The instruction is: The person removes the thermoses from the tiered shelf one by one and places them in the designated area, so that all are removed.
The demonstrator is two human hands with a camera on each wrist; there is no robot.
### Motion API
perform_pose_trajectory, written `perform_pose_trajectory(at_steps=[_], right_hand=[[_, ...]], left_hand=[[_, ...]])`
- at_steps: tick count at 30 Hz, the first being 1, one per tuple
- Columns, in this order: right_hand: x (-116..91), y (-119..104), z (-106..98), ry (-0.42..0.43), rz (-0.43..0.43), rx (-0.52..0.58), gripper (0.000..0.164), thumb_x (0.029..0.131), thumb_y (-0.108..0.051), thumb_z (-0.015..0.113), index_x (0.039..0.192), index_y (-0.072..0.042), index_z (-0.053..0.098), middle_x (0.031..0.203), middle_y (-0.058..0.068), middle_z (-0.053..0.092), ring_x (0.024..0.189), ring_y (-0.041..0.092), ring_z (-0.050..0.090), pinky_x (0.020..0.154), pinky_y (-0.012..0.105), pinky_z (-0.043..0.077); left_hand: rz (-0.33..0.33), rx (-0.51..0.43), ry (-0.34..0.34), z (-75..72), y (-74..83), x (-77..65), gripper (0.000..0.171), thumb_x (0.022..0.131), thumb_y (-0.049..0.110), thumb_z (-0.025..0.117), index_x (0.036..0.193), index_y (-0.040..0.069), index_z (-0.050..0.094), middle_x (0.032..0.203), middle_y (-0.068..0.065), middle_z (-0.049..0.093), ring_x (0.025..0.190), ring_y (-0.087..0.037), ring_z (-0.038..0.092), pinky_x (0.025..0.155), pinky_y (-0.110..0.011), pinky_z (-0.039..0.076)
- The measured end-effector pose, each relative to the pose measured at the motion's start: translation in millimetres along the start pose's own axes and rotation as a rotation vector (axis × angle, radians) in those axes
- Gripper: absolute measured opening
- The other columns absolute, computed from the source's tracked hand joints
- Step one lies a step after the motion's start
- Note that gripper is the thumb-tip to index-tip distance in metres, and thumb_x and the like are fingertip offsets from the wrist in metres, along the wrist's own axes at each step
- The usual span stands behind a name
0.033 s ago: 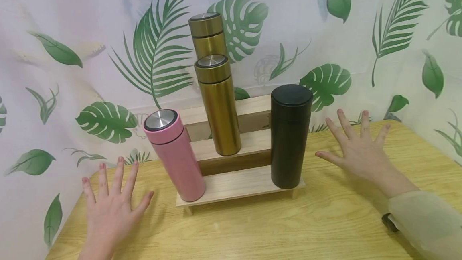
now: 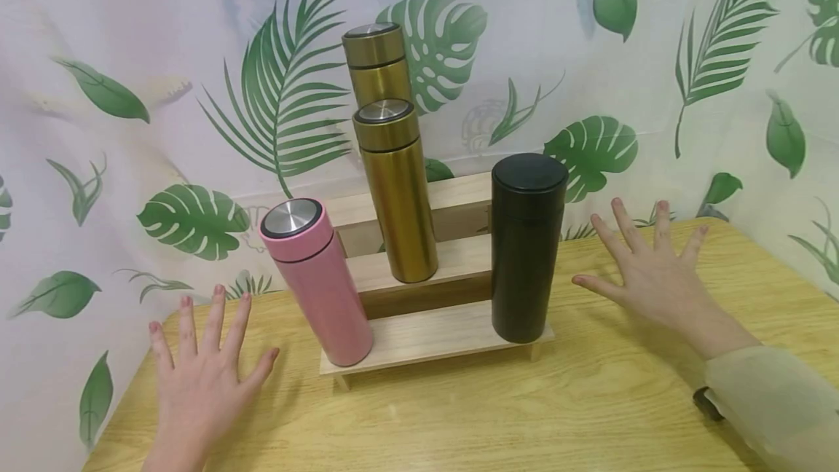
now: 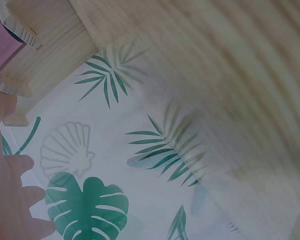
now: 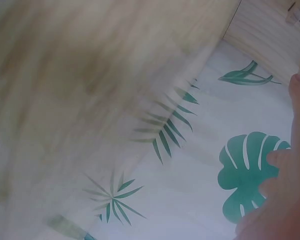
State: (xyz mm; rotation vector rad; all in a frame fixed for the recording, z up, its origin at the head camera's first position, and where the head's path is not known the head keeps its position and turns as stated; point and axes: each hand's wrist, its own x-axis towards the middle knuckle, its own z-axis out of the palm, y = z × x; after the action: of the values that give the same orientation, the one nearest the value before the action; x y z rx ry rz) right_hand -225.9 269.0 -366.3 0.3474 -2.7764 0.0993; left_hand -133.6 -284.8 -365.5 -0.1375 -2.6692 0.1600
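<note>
My left hand is spread with straight fingers at the table's left side, apart from the pink thermos. Beyond the black thermos, on the right, my right hand is likewise spread and holds nothing. Both of these bottles stand on the lowest step of a wooden tiered rack, pink at its left end and black at its right. A gold thermos stands on the middle step. Behind it a second gold thermos is partly hidden. In the left wrist view a piece of the pink thermos shows at the corner.
The rack stands on a yellow wood-grain table. Close behind it hangs a white cloth printed with green leaves, which also runs along both sides. A dark band sits at the right sleeve's cuff.
</note>
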Motion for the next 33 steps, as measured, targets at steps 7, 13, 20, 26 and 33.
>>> perform_pose_trajectory(at_steps=[7, 13, 20, 26, 33], right_hand=[[0.1, -0.2, -0.9, -0.021, 0.0, -0.01, 0.096, 0.084, -0.071, 0.05, 0.155, -0.025, 0.006, 0.159, 0.006, -0.01, 0.133, 0.048, -0.024, 0.087, 0.076, -0.024], [0.0, -4.4, -3.7, -0.013, 0.012, 0.033, 0.091, 0.088, -0.067, 0.047, 0.155, -0.026, 0.001, 0.158, 0.002, -0.015, 0.134, 0.045, -0.024, 0.088, 0.072, -0.027], [6.1, -21.5, -19.4, 0.01, 0.035, 0.23, 0.081, 0.095, -0.057, 0.045, 0.155, -0.018, 0.007, 0.159, 0.004, -0.007, 0.139, 0.043, -0.011, 0.093, 0.081, -0.004], [11.0, -41.5, -36.0, 0.08, -0.002, 0.536, 0.067, 0.1, -0.041, 0.047, 0.153, -0.012, 0.019, 0.158, 0.008, 0.011, 0.143, 0.035, 0.005, 0.11, 0.064, 0.008], [10.9, -66.0, -56.8, 0.195, 0.035, 0.79, 0.048, 0.104, -0.035, 0.039, 0.15, -0.024, 0.033, 0.152, 0.007, 0.033, 0.138, 0.033, 0.029, 0.108, 0.059, 0.025]], left_hand=[[-0.002, -0.004, -0.014, -1.0, 0.2, 0.6, 0.086, 0.089, 0.064, 0.048, 0.155, 0.025, 0.009, 0.16, -0.008, 0.004, 0.142, -0.032, -0.015, 0.107, -0.059, -0.018], [0.015, -0.137, 0.009, -3.8, 4.7, -0.9, 0.084, 0.091, 0.056, 0.053, 0.155, 0.018, 0.014, 0.158, -0.012, 0.012, 0.144, -0.031, -0.001, 0.11, -0.056, -0.014], [0.013, -0.57, 0.027, -3.2, 20.6, -1.1, 0.076, 0.093, 0.037, 0.06, 0.152, 0.007, 0.022, 0.154, -0.019, 0.022, 0.143, -0.036, 0.012, 0.114, -0.054, -0.003], [-0.09, -0.901, -0.099, -1.9, 33.8, -3.8, 0.073, 0.094, 0.028, 0.061, 0.153, 0.01, 0.021, 0.155, -0.017, 0.021, 0.142, -0.037, 0.012, 0.114, -0.055, 0.008], [-0.218, -1.13, -0.172, 4.5, 47.9, -5.8, 0.065, 0.097, 0.025, 0.059, 0.152, 0.014, 0.026, 0.155, -0.009, 0.025, 0.142, -0.031, 0.017, 0.114, -0.044, 0.02]])
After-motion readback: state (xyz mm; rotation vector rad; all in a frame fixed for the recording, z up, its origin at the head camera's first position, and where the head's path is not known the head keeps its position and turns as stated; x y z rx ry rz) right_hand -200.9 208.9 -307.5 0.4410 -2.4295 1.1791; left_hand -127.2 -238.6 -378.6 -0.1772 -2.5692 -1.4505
